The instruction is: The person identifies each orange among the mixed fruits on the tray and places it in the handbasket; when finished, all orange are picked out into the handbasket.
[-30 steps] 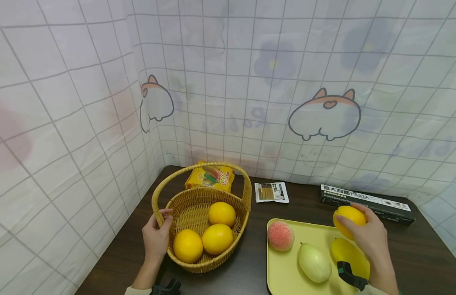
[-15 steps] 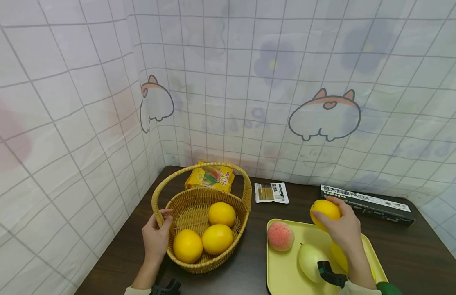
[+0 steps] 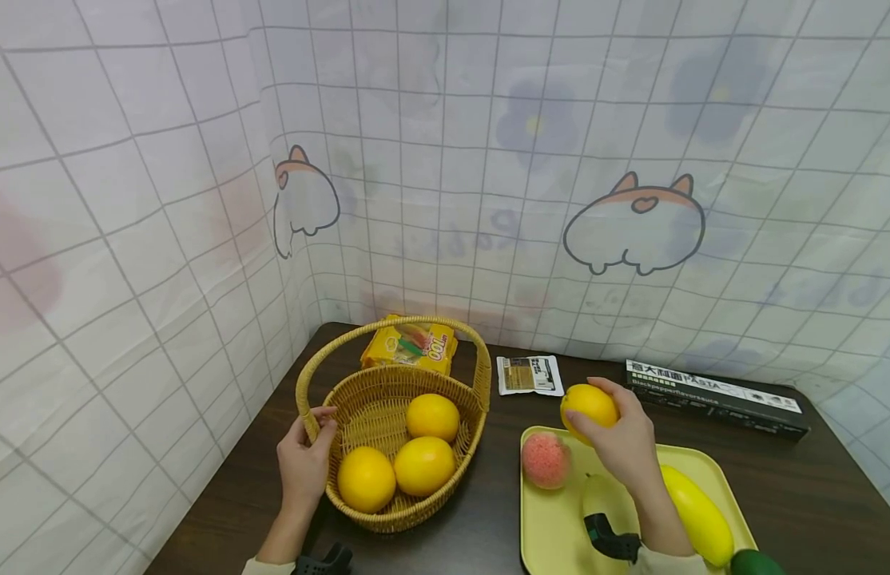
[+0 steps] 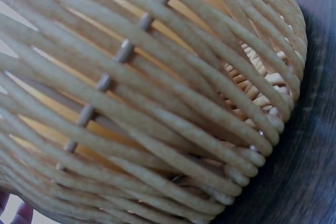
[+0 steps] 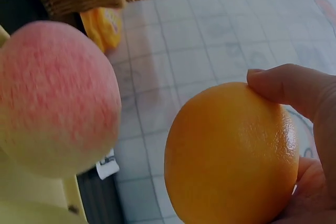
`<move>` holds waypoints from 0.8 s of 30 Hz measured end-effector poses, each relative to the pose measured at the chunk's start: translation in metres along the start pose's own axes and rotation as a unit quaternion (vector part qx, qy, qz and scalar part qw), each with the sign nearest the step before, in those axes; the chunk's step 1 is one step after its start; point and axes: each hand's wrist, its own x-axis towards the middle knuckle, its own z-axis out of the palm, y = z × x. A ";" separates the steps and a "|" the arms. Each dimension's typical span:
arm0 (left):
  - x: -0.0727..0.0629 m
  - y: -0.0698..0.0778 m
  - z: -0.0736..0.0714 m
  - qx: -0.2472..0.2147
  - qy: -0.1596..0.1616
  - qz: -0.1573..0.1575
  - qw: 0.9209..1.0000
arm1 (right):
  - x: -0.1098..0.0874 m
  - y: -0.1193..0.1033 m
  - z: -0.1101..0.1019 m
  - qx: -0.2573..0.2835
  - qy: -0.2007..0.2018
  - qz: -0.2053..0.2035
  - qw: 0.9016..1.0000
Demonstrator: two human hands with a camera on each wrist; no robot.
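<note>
My left hand [image 3: 303,459] grips the wicker basket [image 3: 362,391] at the left foot of its handle; in the left wrist view the basket's woven wall [image 4: 173,93] fills most of the frame. Several yellow-orange fruits lie inside, including a round one [image 3: 367,479]. My right hand [image 3: 621,443] holds an orange [image 3: 587,409] between thumb and fingers above the back edge of the yellow tray [image 3: 546,543]. A pink peach [image 3: 546,461] sits at the tray's back left corner, close to the orange. Behind my right wrist a pale green fruit [image 3: 599,495] is partly hidden.
On the tray's right lies a long yellow fruit [image 3: 697,515], with a dark green item [image 3: 754,563] by the corner. A yellow package [image 3: 409,343] stands behind the basket. Farther back are a small flat packet [image 3: 530,375] and a black pasta box [image 3: 718,399].
My right hand has carried the orange leftward over the tray, from near the pasta box to just behind the peach. The left hand and basket have stayed put.
</note>
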 end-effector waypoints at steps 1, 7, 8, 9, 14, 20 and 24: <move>0.000 0.000 0.000 0.001 0.000 0.000 1.000 | 0.000 -0.001 0.003 0.002 -0.004 -0.002 1.000; 0.000 0.000 0.000 -0.002 0.001 -0.003 1.000 | -0.004 -0.011 0.022 0.027 -0.022 -0.025 0.999; 0.000 0.000 0.000 -0.003 0.001 -0.003 1.000 | -0.005 -0.013 0.025 0.034 -0.025 -0.029 0.999; 0.000 0.000 0.000 -0.003 0.001 -0.003 1.000 | -0.007 -0.015 0.028 0.040 -0.028 -0.034 0.998; 0.001 0.000 0.001 -0.005 0.003 -0.002 1.000 | -0.013 -0.025 0.042 0.069 -0.046 -0.059 0.995; 0.001 0.000 0.000 -0.009 0.003 -0.006 1.000 | -0.020 -0.032 0.060 0.092 -0.065 -0.079 0.990; 0.000 0.000 0.000 -0.011 0.003 -0.011 1.000 | -0.024 -0.037 0.067 0.114 -0.075 -0.092 0.986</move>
